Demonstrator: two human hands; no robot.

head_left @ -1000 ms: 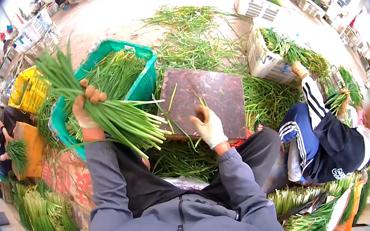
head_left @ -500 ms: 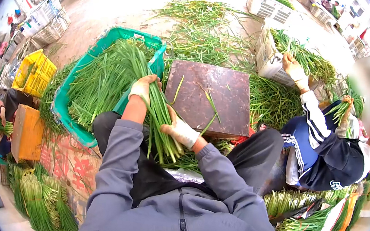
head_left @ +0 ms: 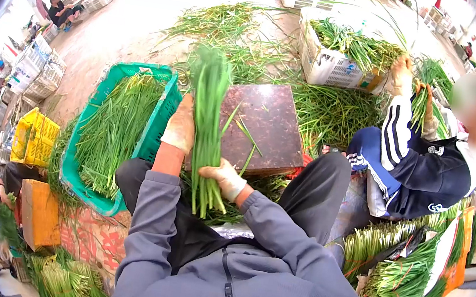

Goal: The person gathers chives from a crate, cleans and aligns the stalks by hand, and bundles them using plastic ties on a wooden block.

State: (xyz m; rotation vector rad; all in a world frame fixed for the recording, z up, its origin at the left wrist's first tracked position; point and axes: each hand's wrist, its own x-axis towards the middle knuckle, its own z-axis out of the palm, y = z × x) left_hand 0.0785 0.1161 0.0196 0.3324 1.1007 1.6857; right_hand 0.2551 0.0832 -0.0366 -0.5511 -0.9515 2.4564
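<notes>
A bunch of long green stalks [head_left: 210, 115] stands nearly upright between my two hands, its leafy top blurred and its pale cut ends pointing down over my lap. My left hand [head_left: 181, 126], in a light glove, is wrapped round the bunch from the left side. Lower down, my right hand [head_left: 224, 179], also gloved, grips the stalks near their cut ends. Just behind the bunch is a dark reddish-brown block [head_left: 270, 129] with a few loose stalks on its top. To the left stands a green basket [head_left: 167, 103] filled with more stalks.
A co-worker [head_left: 428, 167] sits at the right, holding stalks beside a white crate [head_left: 332, 71]. Loose greens [head_left: 224, 23] litter the floor ahead. Tied bundles [head_left: 67, 282] lie at lower left, more at lower right. An orange block [head_left: 42, 214] and yellow crate [head_left: 36, 137] stand left.
The bunch went from my left hand over the basket to between both hands, and now stands more upright. My right hand came from the block to the cut ends. The co-worker's raised hand shifted.
</notes>
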